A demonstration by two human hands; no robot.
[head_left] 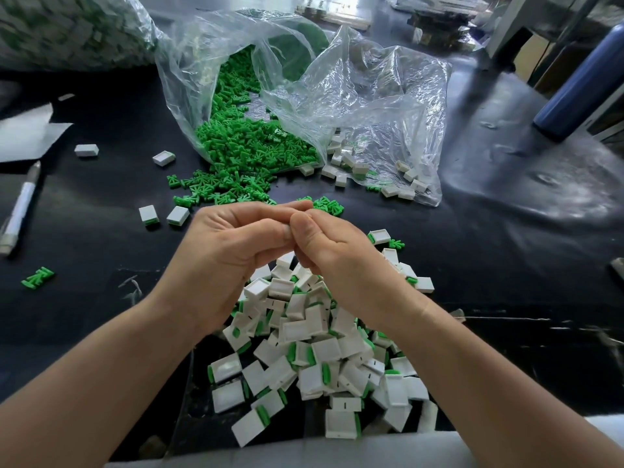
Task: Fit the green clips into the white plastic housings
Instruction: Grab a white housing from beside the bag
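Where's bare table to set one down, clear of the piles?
Free: table right of the finished pile, toward the blue bottle; also left, between the pen and two loose housings. Crowded: green clips spilling from the bag, and the pile itself.

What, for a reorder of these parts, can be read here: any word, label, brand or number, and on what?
No text can be read anywhere.
White plastic housings: only a short dark mark, no lettering.
Pen: no legible print.
Stacked items at the far table edge: too blurred to read.
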